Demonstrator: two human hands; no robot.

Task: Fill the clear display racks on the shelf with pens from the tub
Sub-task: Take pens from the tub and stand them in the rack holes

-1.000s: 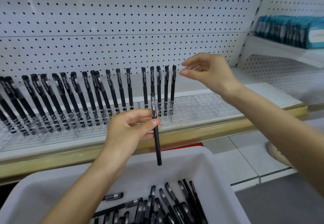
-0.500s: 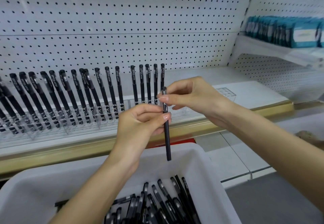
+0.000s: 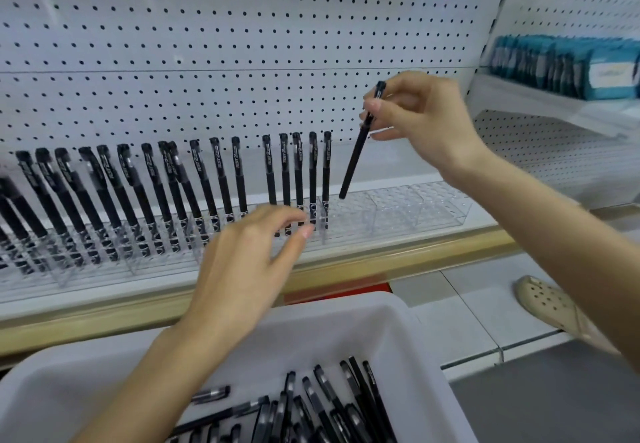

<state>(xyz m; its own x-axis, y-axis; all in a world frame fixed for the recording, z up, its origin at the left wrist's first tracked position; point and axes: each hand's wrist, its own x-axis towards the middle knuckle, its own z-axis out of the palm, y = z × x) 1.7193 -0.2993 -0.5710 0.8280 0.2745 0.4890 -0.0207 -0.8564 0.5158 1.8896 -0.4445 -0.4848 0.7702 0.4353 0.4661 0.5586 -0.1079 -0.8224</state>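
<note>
My right hand (image 3: 420, 120) pinches a black pen (image 3: 356, 155) near its capped top, tilted, with its lower tip just above the bare right part of the clear display racks (image 3: 398, 214). Several black pens (image 3: 214, 183) stand upright in the racks from the left edge to the middle. My left hand (image 3: 249, 266) hovers below the filled slots with loosely curled fingers and holds nothing. The white tub (image 3: 346, 325) sits at the bottom, with several loose black pens (image 3: 311, 408) lying in it.
A white pegboard wall (image 3: 242, 44) rises behind the shelf, whose front edge is a gold strip (image 3: 398, 262). Blue packs (image 3: 568, 65) fill a shelf at upper right. A beige clog (image 3: 547, 304) rests on the tiled floor at right.
The pen passed from my left hand to my right hand, which lifted it up and right above the rack's bare slots. My left hand let go and dropped lower.
</note>
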